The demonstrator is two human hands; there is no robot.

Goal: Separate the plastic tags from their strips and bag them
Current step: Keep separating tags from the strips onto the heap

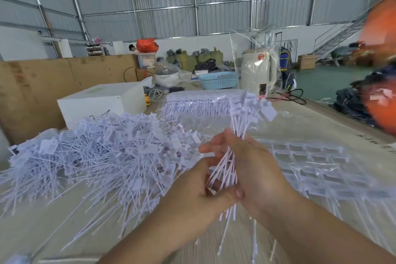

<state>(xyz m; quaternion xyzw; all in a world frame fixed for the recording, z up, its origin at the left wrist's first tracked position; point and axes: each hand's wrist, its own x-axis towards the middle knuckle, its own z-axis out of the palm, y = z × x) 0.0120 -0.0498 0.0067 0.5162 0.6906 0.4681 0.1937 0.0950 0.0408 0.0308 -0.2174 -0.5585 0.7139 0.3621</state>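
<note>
Fingers of the left hand (192,191) and right hand (252,167) are curled around one bundle of tags (237,126), held centre frame, long axis 6-to-12 o'clock, flat heads up. One loose tag pile (102,152) is seen at 9 o'clock; uncut strips (199,103) at 12; one blue basket (218,80) beyond.

2 hands (225,180), 1 held bunch of tags (240,126), 1 loose tag pile (96,156), 1 white box (102,103), 1 blue basket (218,80).
</note>
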